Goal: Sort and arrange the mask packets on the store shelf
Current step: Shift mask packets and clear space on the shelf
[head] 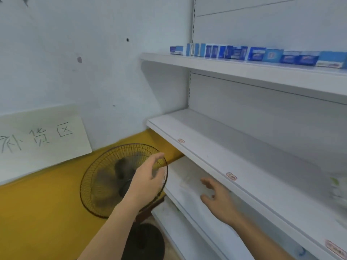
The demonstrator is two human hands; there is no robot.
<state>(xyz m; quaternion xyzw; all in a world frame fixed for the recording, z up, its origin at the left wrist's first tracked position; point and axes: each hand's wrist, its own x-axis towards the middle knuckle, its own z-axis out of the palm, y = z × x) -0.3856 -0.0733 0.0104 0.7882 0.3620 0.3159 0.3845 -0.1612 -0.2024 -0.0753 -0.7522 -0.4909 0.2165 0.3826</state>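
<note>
Several blue and white mask packets (255, 54) stand in a row along the top white shelf (225, 67), at the upper right. My left hand (149, 178) hovers in front of the fan with its fingers loosely bent, holding nothing. My right hand (218, 197) reaches toward the lower shelf (187, 186) with fingers spread, also holding nothing. Blurred pale packets (338, 190) lie at the right end of the middle shelf (216, 152).
A black wire-cage floor fan (112, 181) stands left of the shelving, its round base (144, 241) below. A white sign with handwriting (41, 136) leans on the wall above a yellow band (47, 212). Price tags (231, 176) sit on the shelf edges.
</note>
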